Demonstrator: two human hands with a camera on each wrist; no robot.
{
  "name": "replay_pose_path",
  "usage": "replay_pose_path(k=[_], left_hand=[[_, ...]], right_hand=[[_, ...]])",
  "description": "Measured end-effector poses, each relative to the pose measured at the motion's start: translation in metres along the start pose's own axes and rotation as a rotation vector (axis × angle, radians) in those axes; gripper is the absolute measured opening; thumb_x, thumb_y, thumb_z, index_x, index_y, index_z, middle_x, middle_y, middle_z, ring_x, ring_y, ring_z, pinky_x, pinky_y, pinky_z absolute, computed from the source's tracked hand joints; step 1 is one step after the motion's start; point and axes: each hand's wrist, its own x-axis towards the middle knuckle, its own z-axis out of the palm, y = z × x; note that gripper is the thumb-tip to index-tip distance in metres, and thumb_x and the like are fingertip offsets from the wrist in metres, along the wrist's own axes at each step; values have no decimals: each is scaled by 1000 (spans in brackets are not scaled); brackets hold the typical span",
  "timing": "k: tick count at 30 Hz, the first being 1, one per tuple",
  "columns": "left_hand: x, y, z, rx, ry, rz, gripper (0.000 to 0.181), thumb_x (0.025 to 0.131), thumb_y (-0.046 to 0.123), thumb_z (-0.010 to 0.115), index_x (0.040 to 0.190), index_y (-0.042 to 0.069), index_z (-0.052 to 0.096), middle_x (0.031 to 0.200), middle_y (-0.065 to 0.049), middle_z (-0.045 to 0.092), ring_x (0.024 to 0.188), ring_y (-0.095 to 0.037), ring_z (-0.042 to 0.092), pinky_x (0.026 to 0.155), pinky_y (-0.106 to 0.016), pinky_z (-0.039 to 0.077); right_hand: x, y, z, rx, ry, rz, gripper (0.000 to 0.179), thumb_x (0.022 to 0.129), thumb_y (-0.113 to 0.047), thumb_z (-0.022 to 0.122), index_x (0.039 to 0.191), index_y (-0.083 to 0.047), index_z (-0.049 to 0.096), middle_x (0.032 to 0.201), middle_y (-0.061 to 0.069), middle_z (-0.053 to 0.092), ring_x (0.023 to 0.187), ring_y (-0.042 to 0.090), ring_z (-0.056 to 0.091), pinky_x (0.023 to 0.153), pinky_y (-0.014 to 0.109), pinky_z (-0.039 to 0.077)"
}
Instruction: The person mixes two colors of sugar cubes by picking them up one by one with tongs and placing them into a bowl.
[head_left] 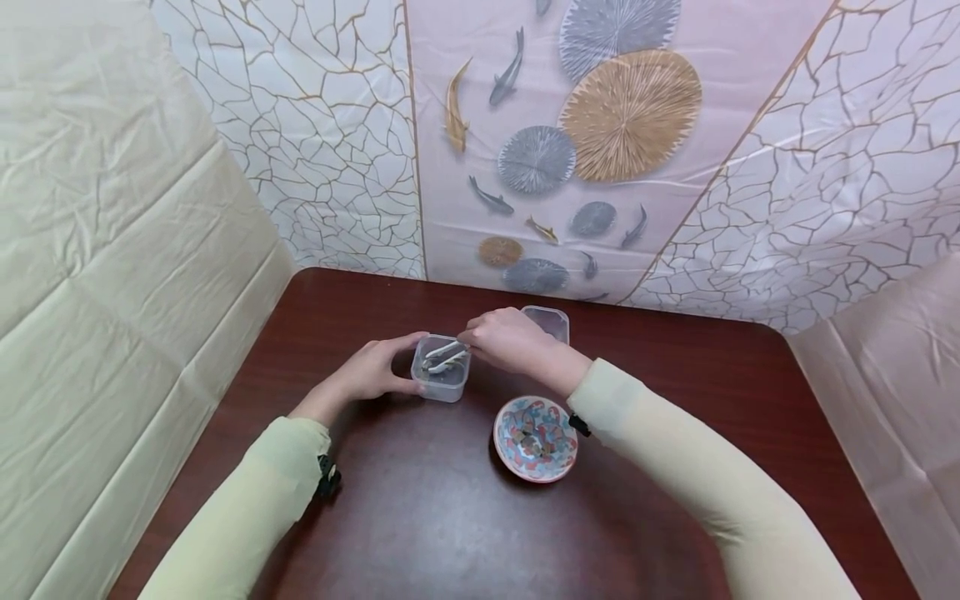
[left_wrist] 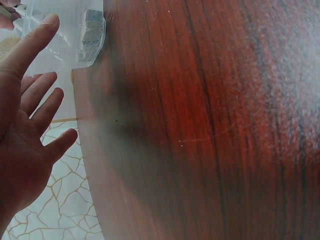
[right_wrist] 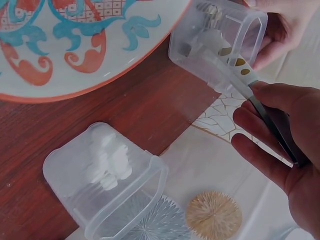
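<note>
At the frame's centre, the right hand [head_left: 506, 337] pinches slim white-and-black tongs [right_wrist: 241, 86], their long axis sloping lower-left into a clear square plastic box [head_left: 442, 392]; the nearer left hand [head_left: 375, 367] spans it between thumb and forefinger. Whether the tips grip anything is unclear.

Right fingers [right_wrist: 260, 157] hold tweezers [right_wrist: 272, 125] extending into a clear tub [right_wrist: 187, 37].

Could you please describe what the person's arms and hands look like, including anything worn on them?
The left hand and right hand are bare, without gloves. The left sleeve and right sleeve are long, plain and pale cream-yellow, with no visible markings. A small black device shows at the left cuff and another at the right cuff.
</note>
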Motion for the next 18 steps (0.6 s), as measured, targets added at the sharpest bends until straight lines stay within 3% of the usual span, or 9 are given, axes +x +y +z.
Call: replay_pose_path(k=[5, 18], left_hand=[[0, 0, 1, 16, 3, 1, 88, 83, 33, 94, 159, 16, 52, 149, -6, 65, 136, -27, 61, 116, -52, 46], [0, 0, 0, 7, 3, -3, 89, 83, 31, 95, 160, 15, 52, 150, -7, 64, 137, -28, 60, 116, -52, 46]], right_hand=[[3, -2, 3, -49, 30, -29, 13, 93, -5, 74, 98, -14, 83, 89, 2, 76, 78, 21, 74, 65, 41, 58], [20, -10, -11, -142, -36, -67, 21, 92, -1, 72, 87, -19, 80, 85, -1, 75, 74, 21, 72, 66, 41, 58]])
